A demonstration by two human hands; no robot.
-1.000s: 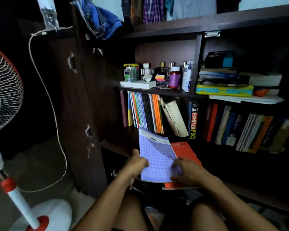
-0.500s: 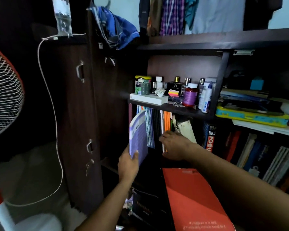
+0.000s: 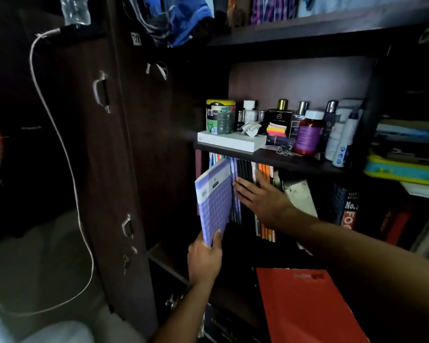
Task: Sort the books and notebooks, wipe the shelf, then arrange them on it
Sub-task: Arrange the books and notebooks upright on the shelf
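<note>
My left hand [image 3: 203, 263] pinches the bottom corner of the purple grid notebook [image 3: 214, 201], thumb on its front cover, fingers behind. The notebook stands nearly upright, long axis vertical and leaning a little left at the top, its cover facing left and toward me, its far edge tucked against the row of upright notebooks [image 3: 245, 191] under the dark shelf board [image 3: 270, 157]. That places it at the left end of the row, partly in and partly out. My right hand [image 3: 260, 196] lies flat with straight fingers against the spines of that row, just right of the purple notebook, gripping nothing. Half a second ago the notebook stood clear of the row and lower; now its top edge reaches almost to the shelf board, and my right hand has slid up and closer to it. The red book [image 3: 305, 308] lies flat below the row, to the right of my left forearm. On the shelf board stand a printed tin [image 3: 220, 116] on a white box [image 3: 232, 142] and a red-brown pill bottle [image 3: 310, 132].
</note>
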